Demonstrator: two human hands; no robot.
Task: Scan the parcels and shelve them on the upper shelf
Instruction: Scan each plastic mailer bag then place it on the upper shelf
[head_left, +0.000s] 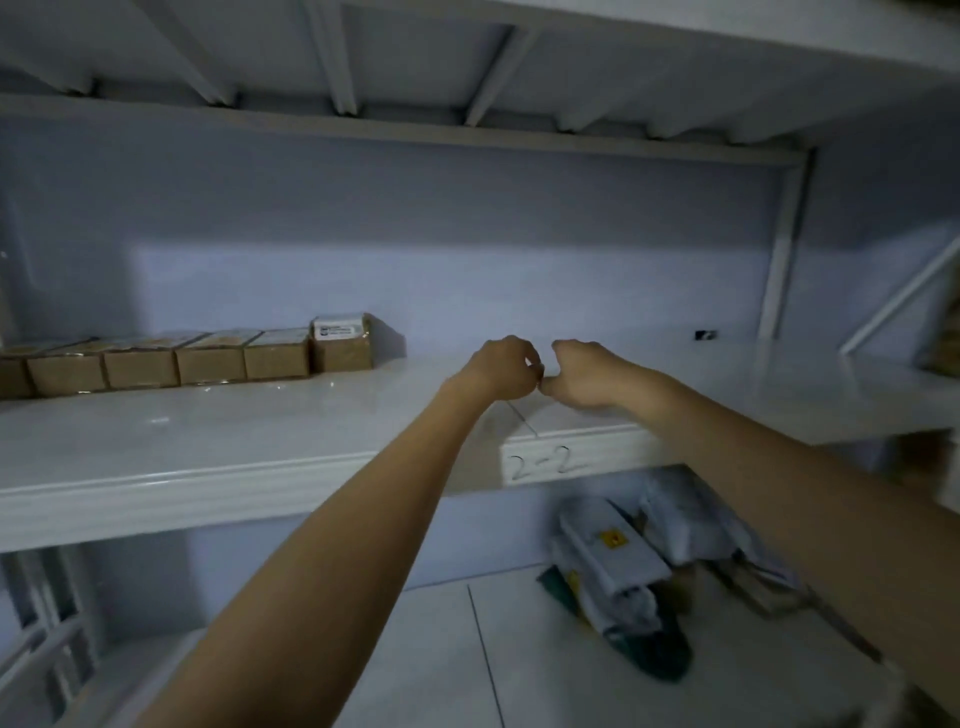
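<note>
A white shelf (208, 436) with "2-2" (545, 462) handwritten on its front edge runs across the view. Several brown cardboard parcels (208, 358) stand in a row at its back left; the rightmost one (345, 343) is taller and has a white label on top. My left hand (501, 366) and my right hand (584, 371) reach over the middle of the shelf with fingers curled. Their knuckles touch each other. I see nothing held in either hand. Both are well to the right of the parcel row.
Below the shelf lies a heap of white and green plastic mailer bags (618, 571) on a tiled surface. A small black object (705, 334) sits at the shelf's back right. White metal uprights (779, 260) frame the right side, and another shelf board hangs overhead.
</note>
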